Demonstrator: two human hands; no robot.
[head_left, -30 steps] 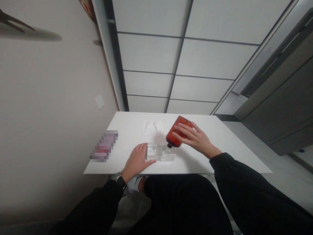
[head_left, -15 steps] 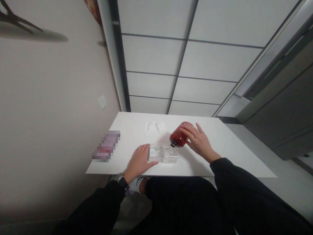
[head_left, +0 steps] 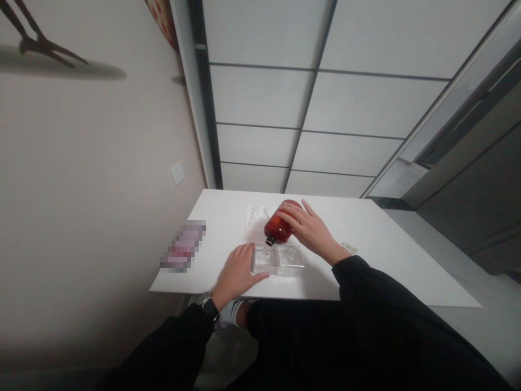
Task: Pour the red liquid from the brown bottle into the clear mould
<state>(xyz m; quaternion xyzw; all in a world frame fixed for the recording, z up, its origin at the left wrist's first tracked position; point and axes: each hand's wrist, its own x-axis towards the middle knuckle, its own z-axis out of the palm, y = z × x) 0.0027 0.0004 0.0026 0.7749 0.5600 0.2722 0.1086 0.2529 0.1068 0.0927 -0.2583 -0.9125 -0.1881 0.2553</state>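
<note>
amber bottle (head_left: 279,228) tilts neck-down with its dark cap (head_left: 269,240) on, gripped from above by the right hand (head_left: 311,231), just over the clear plastic tray (head_left: 279,259) that i keep the open left hand (head_left: 238,274) against on the white tabletop (head_left: 345,228).

Left hand (head_left: 238,274) is lying palm down, low in frame, fingers pointing forward and close together, thumb (head_left: 258,277) stretching out sideways toward the other hand. Right hand (head_left: 309,231) is arching palm down, further forward and off to the right, fingers (head_left: 291,212) curving over toward the left and thumb (head_left: 305,205) lifting apart from them. Both forearms are coming in from the bottom corners in black sleeves, left wrist (head_left: 214,301) bending slightly, hands sitting near each other but apart.
</note>
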